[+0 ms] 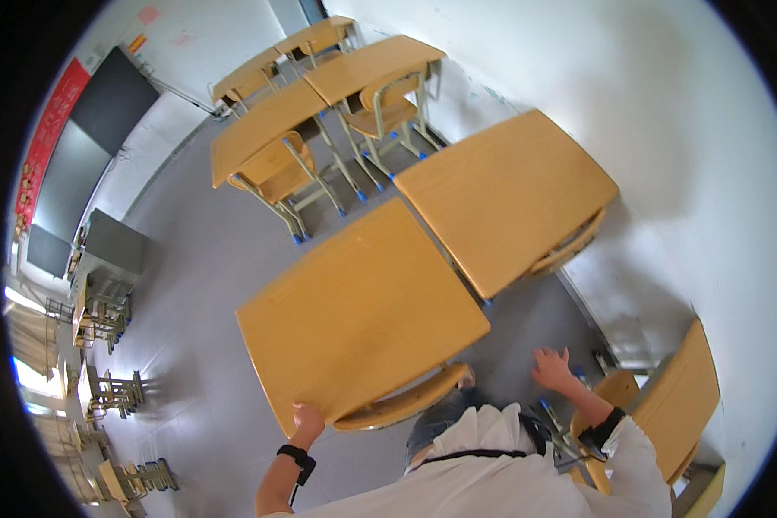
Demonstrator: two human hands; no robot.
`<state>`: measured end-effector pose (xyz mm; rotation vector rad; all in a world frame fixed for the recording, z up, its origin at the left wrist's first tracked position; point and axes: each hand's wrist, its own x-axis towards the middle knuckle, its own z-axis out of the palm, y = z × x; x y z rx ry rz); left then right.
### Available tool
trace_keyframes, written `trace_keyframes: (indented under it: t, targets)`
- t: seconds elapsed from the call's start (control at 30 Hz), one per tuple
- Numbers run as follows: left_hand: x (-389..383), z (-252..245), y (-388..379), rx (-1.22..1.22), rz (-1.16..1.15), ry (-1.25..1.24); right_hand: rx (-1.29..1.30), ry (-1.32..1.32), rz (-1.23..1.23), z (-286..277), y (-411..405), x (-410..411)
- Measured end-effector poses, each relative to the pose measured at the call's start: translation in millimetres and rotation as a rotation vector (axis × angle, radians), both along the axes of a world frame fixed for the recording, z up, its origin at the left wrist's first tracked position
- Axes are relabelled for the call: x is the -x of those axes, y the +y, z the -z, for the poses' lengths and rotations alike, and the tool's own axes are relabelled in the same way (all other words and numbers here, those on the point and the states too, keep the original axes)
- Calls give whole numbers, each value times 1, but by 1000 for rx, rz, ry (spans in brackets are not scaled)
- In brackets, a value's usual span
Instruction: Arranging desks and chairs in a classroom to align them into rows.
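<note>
My left hand (pixel 309 419) is at the near left corner of a wooden school desk (pixel 362 311), its fingers curled at the edge; whether it grips the desk cannot be told. A wooden chair (pixel 405 401) is tucked against the near side of that desk, just in front of my body. My right hand (pixel 552 370) hangs over the grey floor to the right of the chair, fingers apart, holding nothing. Beyond it, a second wooden desk (pixel 508 194) stands beside the first, with a narrow gap between them and a chair (pixel 570 246) at its near side.
A wooden desk (pixel 680 395) and chair (pixel 615 388) stand close behind my right arm. The white wall (pixel 673 162) runs along the right. Ahead are more desks (pixel 269 126) with chairs (pixel 285 168). A grey lectern (pixel 113 243) and a blackboard (pixel 71 181) are at the far left.
</note>
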<state>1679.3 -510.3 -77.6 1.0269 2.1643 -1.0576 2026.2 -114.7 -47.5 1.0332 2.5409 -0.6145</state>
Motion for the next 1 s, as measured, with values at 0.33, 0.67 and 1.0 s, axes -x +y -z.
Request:
trace_keyframes:
  t: [0.33, 0.67, 1.0]
  targets:
    - [-66, -47, 141, -693, -175, -324, -337, 115, 44, -11, 115, 21]
    - [-139, -53, 258, -846, -95, -298, -478, 195, -330, 23, 258, 40]
    - [-173, -44, 340, -1027, -92, -16, -228, 58, -588, 25, 299, 55]
